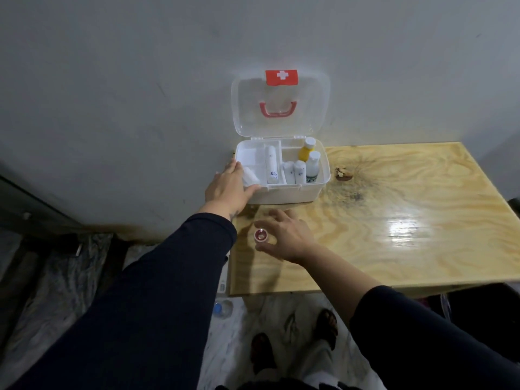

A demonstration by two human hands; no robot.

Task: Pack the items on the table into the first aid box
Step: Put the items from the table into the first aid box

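The white first aid box [282, 196] stands open at the table's back left corner, its clear lid [247, 108] leaning on the wall. Inside are white bandage rolls [271, 164], a yellow bottle [306, 153] and a clear bottle [313, 170]. My left hand [226, 190] holds the box's front left corner, thumb on the front rim, next to another white roll [251, 175]. A small red-and-white tape roll [261, 235] lies on the table in front of the box. My right hand [289, 235] is spread around it, thumb just below it, fingers apart.
The wooden table [394, 220] stretches to the right, with a dark knot hole [343, 174] beside the box. A grey wall is right behind the box. On the floor below are a plastic bottle [222, 308] and my feet in sandals [326, 325].
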